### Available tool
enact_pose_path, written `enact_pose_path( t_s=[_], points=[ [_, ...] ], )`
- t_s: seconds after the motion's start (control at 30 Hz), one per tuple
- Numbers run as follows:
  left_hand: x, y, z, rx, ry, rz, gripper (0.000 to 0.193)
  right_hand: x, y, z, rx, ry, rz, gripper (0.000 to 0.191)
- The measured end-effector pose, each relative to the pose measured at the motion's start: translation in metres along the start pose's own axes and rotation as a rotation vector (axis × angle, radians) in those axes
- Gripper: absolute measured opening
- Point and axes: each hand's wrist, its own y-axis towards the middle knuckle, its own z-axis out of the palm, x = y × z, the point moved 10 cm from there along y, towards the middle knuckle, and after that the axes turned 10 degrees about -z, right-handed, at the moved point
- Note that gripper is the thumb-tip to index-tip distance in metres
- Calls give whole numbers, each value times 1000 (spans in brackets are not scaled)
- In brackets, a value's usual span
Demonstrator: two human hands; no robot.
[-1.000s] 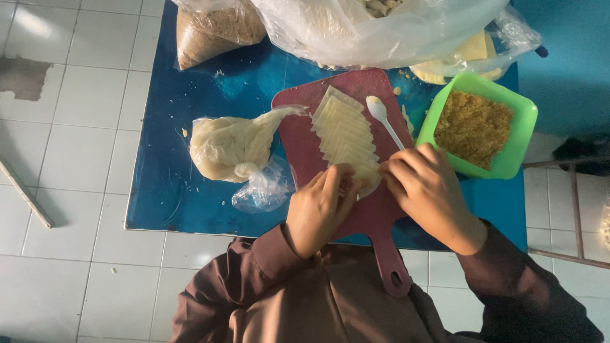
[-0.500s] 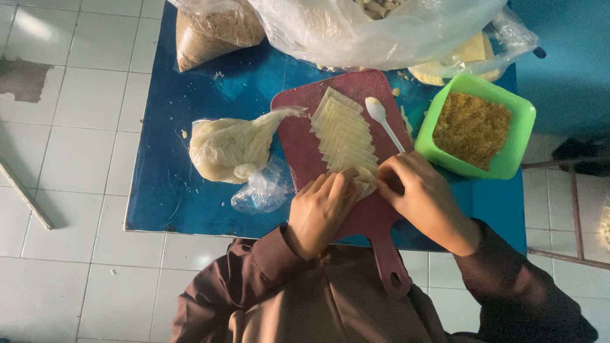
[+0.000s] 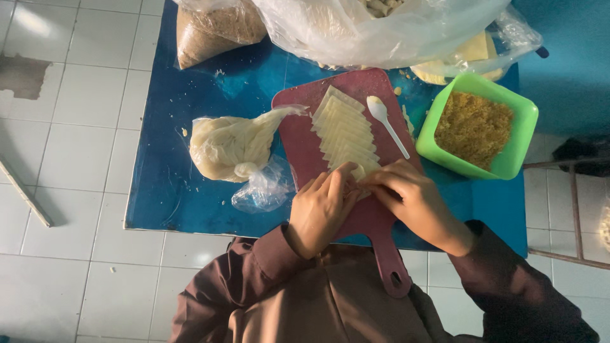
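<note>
A dark red cutting board [image 3: 304,136] lies on a blue table [image 3: 190,114]. A row of overlapping pale square wrappers [image 3: 344,130] is laid out on it, with a white plastic spoon [image 3: 387,124] beside them. My left hand [image 3: 323,209] and my right hand [image 3: 412,202] meet at the near end of the row, fingers pinched on the nearest wrapper [image 3: 359,171]. Most of that wrapper is hidden under my fingers.
A green square bowl [image 3: 524,136] of brown crumbly filling stands right of the board. A tied clear bag of pale paste [image 3: 229,145] lies to the left. Large plastic bags [image 3: 381,28] fill the table's far side. White floor tiles surround the table.
Both hands have drawn closer together on the nearest wrapper, folding it between the fingers. The other things stay where they were.
</note>
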Motion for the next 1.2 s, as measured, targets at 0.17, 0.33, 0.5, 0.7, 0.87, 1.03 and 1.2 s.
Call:
enact_pose_path(
  t_s=[0.17, 0.33, 0.5, 0.7, 0.87, 1.03, 1.2],
  points=[
    [3, -3, 0, 27, 8, -20, 36, 11, -4, 1, 24, -92, -149, 33],
    [-5, -9, -6, 69, 150, 139, 26, 21, -6, 3, 69, -187, -257, 32],
    [-14, -12, -10, 70, 142, 283, 33, 25, -2, 3, 102, -200, -305, 26],
    [-19, -12, -8, 7, 178, 361, 31, 25, 7, 1, 120, -189, -331, 23],
    [1, 1, -2, 3, 81, 97, 16, 22, 16, 0, 124, -150, -351, 32],
    [4, 5, -5, -37, 66, 11, 15, 7, 24, 4, 130, -75, -293, 20],
    [-4, 4, -9, -58, 119, 79, 16, -8, 28, 6, 159, 25, -225, 17]
  ],
)
